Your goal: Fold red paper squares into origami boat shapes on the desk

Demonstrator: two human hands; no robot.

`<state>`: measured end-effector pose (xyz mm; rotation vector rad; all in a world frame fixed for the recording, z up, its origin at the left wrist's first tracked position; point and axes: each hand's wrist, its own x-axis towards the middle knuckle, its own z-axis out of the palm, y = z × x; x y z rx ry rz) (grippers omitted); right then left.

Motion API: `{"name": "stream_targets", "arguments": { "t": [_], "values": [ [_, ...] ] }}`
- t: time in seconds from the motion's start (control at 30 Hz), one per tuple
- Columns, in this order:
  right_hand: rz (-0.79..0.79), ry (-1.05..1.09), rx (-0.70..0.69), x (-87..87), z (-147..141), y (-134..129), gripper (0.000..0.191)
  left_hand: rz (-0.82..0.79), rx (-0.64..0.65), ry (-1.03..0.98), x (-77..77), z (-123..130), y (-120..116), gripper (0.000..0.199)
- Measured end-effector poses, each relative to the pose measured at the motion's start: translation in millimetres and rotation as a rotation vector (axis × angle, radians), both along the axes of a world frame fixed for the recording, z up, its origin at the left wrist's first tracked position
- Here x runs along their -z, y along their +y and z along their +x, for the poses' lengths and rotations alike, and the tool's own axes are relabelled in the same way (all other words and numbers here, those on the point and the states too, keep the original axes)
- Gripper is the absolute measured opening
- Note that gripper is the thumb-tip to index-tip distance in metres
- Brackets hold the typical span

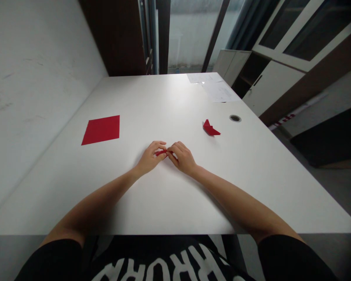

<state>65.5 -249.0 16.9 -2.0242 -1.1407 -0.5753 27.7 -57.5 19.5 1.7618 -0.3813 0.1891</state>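
Left hand (150, 158) — curled nearly shut, pinching one end of a narrow folded red paper (161, 152) at the fingertips. Right hand (183, 158) — curled likewise, pinching the other end. Paper held between them, above the white desk (163, 109). On the desk: red square (101, 130), flat, well left; folded red piece (211, 128), right; papers (216, 88), far edge; cable grommet (235, 118).

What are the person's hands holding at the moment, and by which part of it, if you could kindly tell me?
A folded piece of red paper, pinched between the fingertips of the left hand and the right hand; the fingers hide exactly which part.
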Motion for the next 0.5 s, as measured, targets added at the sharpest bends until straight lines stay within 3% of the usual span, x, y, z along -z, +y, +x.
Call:
{"name": "stream_targets", "arguments": {
  "t": [0.13, 0.23, 0.5],
  "values": [
    [-0.015, 0.034, -0.028, 0.4, 0.7, 0.5, 0.01, 0.186, -0.099, -0.148, -8.6, -3.7, 0.0, 0.012],
    [-0.004, 0.068, -0.061, -0.6, 0.8, 0.6, 0.01, 0.23, -0.11, -0.151, -13.5, -5.7, -1.4, 0.008],
    [0.102, 0.226, -0.038, -5.6, -1.9, 2.3, 0.013, -0.142, 0.022, 0.137, -9.7, -7.4, -9.3, 0.018]
  ]
}}
